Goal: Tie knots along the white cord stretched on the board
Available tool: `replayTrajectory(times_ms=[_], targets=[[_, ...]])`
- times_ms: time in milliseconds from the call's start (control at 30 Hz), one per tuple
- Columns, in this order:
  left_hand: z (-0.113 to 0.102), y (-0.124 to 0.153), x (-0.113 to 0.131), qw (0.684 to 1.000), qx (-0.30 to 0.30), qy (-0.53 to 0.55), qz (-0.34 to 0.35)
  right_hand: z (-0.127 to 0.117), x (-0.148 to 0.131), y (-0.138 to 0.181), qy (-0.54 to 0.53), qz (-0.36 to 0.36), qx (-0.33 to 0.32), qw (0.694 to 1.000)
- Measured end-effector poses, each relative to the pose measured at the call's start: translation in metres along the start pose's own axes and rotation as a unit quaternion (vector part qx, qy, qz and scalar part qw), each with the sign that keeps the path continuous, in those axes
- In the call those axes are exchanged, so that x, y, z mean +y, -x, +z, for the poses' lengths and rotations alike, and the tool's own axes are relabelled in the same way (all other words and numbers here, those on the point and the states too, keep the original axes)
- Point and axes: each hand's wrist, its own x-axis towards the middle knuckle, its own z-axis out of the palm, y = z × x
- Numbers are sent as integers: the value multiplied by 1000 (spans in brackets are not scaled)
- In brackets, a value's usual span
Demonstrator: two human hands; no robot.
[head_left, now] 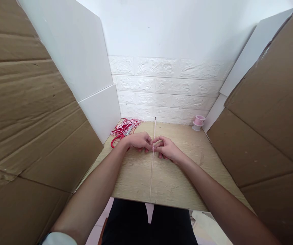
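Note:
A thin pale cord (pixel 151 177) is stretched straight across the wooden board (pixel 182 183), from its far edge to its near edge. My left hand (pixel 138 141) and my right hand (pixel 167 148) meet over the cord near the middle of the board. Both hands have their fingers curled, pinching at the cord where they touch. What sits between the fingertips is too small to make out.
A heap of red and white cords with red-handled scissors (pixel 124 131) lies at the board's far left. A pink spool (pixel 198 122) stands at the far right. Cardboard sheets (pixel 29 112) and white panels (pixel 90 75) wall in both sides; a white brick wall (pixel 166 92) closes the back.

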Motion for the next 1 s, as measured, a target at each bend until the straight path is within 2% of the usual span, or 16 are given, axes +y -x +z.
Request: replayTrajectory(times_ms=[200,333,433,600,800,1000], targets=[[1,-2,-3,1000,7,-2,4,-5,7,-3,16,-25,-10,1000],[2,-4,-7,1000,11,-2,7,-10,12,-6,39,-30,12,999],[2,-4,-7,1000,14,-5,7,-14,14,-9,79,-64,35,994],[2,1,-1,999,20,32,-9,-19,11,-6,223,-157,99,957],[2,4,2,999,24,48,-9,-20,10,-3,303,-165,91,934],[1,-1,-4,993,87,69,-27,-22,13,-4,329,-169,95,924]])
